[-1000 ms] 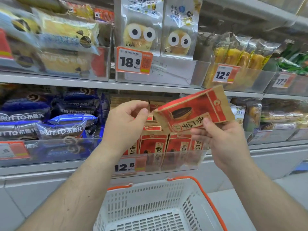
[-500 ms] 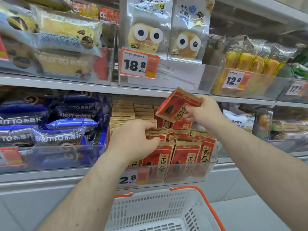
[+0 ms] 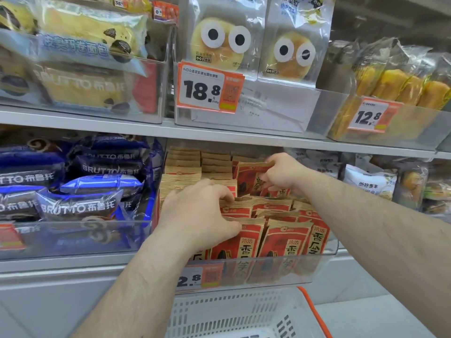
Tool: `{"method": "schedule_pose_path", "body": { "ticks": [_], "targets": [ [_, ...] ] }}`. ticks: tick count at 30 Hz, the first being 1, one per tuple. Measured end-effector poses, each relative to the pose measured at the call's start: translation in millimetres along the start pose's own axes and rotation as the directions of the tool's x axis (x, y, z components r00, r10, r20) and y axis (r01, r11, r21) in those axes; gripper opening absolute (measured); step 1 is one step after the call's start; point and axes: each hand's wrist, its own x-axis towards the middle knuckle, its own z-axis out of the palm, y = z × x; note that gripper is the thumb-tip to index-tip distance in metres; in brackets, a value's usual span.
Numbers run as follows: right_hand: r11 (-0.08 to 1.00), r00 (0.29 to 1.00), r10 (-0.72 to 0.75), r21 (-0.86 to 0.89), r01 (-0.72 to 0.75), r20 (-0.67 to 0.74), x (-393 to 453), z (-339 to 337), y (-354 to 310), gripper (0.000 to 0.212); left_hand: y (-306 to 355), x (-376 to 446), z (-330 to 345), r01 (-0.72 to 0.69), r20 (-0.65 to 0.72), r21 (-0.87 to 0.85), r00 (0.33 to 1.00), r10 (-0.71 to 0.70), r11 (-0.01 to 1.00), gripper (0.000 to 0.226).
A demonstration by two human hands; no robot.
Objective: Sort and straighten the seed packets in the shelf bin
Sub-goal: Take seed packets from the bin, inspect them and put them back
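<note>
Shop shelving fills my view, two tiers of clear bins w/ snacks. Seed packets [image 3: 285,237] sit in the clear shelf bin [image 3: 324,262] at the middle of the lower shelf: red-and-kraft packs w/ Chinese script, rows running front to back; three stand upright along the bin's front wall, rows behind too overlapped to count. My right hand [image 3: 283,174] is at the bin's back right, fingers curled, pinching one packet [image 3: 249,176] by its top edge; it stands tilted among the rear rows. My left hand [image 3: 195,215] is over the bin's left-front part, fingertips curled onto the kraft top edges of packs there, thumb pressing the front-row pack; looks like a grip on those tops.

Price tag [image 3: 195,276] on the bin's front wall is partly covered by my forearm, reads "2.8". Left-hand bin holds blue "BRUTTO" packs [image 3: 80,206]. Upper shelf: tag "18.8" [image 3: 207,86] under two googly-eyed bun packs [image 3: 219,40], tag "12.8" [image 3: 371,115] on the yellow-cake bin at right. White basket [image 3: 231,315] w/ orange rim sits below the shelf edge.
</note>
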Motion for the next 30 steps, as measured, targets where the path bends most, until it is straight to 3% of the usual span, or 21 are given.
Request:
{"method": "schedule_pose_path", "body": {
  "ticks": [4, 7, 10, 14, 21, 24, 30],
  "targets": [
    [0.953, 0.974, -0.152, -0.286, 0.1, -0.166, 4.5, -5.2, -1.3, 0.031, -0.4, 3.8, 1.4, 0.024, -0.019, -0.02, 1.0, -0.024, 1.0, 0.044],
    [0.891, 0.957, -0.254, -0.42, 0.174, -0.143, 3.1, -3.1, 4.1, 0.045, 1.0, 4.9, 2.4, 0.032, -0.032, -0.026, 0.999, -0.033, 0.999, 0.042],
    [0.85, 0.983, -0.165, -0.517, 0.098, -0.084, 11.8, -0.3, 4.1, 0.056, 2.0, 6.0, 2.7, 0.039, -0.035, -0.031, 0.999, -0.04, 0.999, 0.04],
    [0.703, 0.999, -0.035, -0.71, 0.044, 0.027, 20.6, 4.8, -2.7, 0.058, 2.5, 6.7, 3.0, 0.056, -0.037, -0.041, 0.998, -0.057, 0.998, 0.039],
    [0.598, 0.975, -0.173, -0.772, 0.216, 0.139, 28.7, 3.7, -9.8, 0.046, 2.4, 7.8, 4.5, 0.057, -0.049, -0.039, 0.997, -0.059, 0.998, 0.038],
    [0.519, 0.981, -0.141, -0.834, 0.189, 0.135, 39.8, 9.8, -9.0, 0.042, 1.7, 6.8, 4.3, 0.056, -0.048, -0.045, 0.997, -0.058, 0.997, 0.04],
    [0.479, 0.994, -0.094, -0.874, 0.087, 0.048, 42.8, 18.0, -15.6, 0.028, 2.3, 6.1, 4.0, 0.052, -0.047, -0.046, 0.997, -0.054, 0.998, 0.04]
  ]
}}
